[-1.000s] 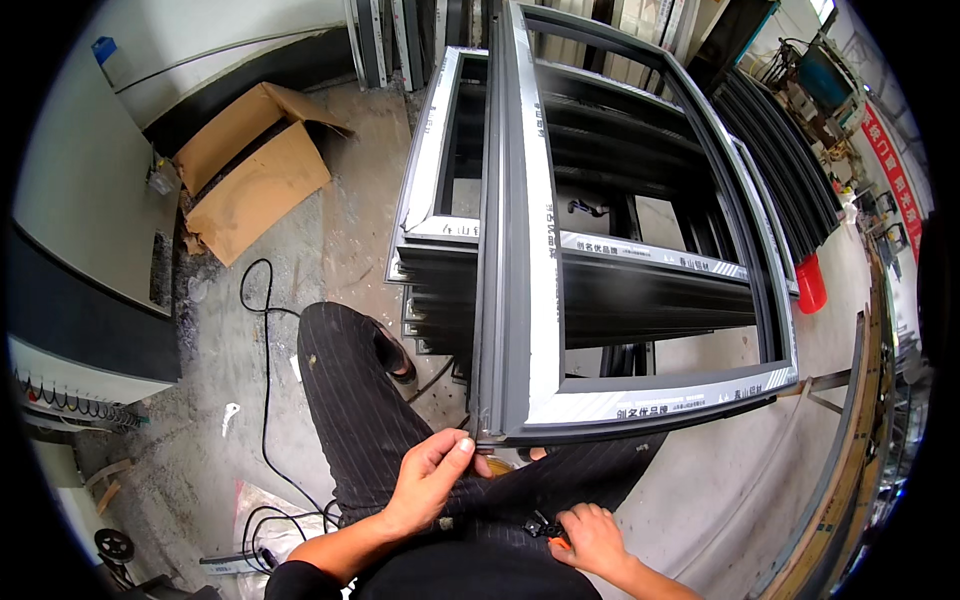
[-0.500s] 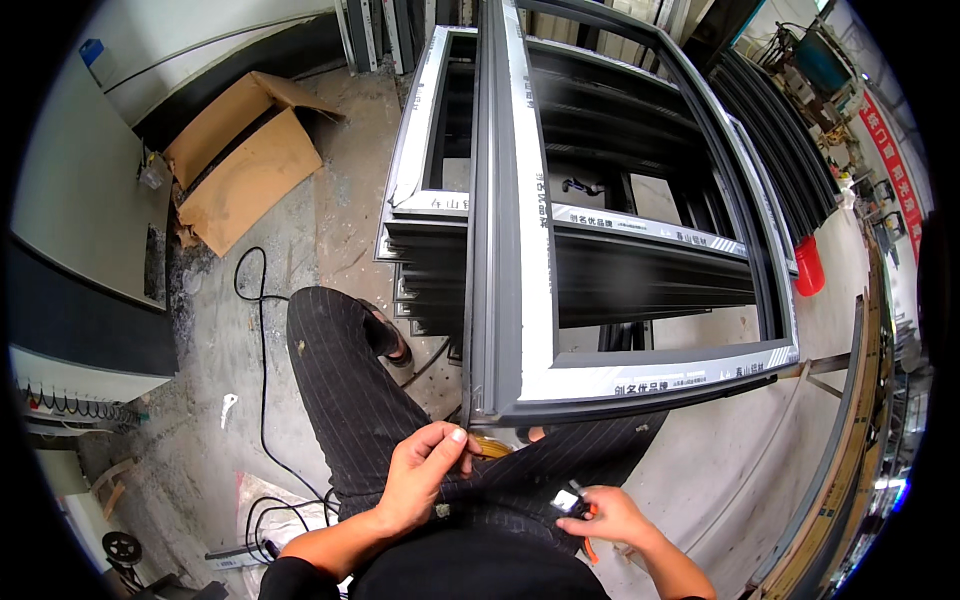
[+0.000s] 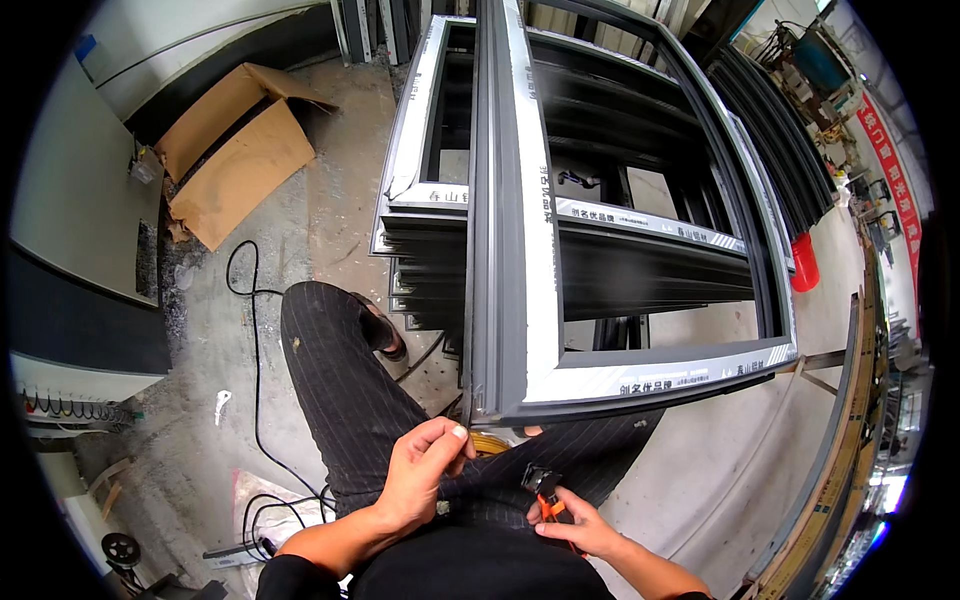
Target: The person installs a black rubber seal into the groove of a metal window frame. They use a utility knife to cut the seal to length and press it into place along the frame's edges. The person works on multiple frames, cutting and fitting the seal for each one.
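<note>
the right hand, empty a second ago, has since closed round orange-handled pliers at 6 o'clock. the left hand still pinches the grey window frame's near corner, so trimming there looks imminent.

**Workshop Surroundings**

A dusty concrete floor is filling the centre left. An open cardboard box is lying at upper left, beside a pale wall. A black cable is trailing across the floor. A red banner is hanging at upper right.
</note>
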Demonstrator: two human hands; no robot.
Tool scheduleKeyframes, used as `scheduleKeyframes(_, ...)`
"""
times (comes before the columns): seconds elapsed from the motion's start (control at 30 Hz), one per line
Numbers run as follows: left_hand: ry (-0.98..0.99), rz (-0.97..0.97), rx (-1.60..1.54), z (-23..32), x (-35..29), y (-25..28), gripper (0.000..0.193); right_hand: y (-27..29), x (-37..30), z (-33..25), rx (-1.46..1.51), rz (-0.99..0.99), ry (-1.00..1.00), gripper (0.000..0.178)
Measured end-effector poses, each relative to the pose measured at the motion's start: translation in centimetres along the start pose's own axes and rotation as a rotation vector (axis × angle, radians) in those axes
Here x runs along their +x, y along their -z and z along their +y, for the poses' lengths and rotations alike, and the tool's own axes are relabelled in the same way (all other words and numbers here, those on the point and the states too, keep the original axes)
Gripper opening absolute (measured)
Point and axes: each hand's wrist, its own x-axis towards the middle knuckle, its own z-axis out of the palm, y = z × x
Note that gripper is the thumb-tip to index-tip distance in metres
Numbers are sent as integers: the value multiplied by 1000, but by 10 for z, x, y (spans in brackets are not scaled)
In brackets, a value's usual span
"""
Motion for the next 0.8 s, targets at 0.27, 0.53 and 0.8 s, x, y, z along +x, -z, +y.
scheduleKeyframes(0.27, 65, -19, -39, 7, 1, 4, 21, -25, 13, -132, -742, -210, 174, 62)
scheduleKeyframes(0.53, 105, -131, 42, 34, 5, 13, 22, -38, 44, -173, -646, -323, 7, 64)
scheduleKeyframes(0.8, -384, -231, 752, 45, 12, 29, 20, -49, 48, -182, -758, -257, -38, 63)
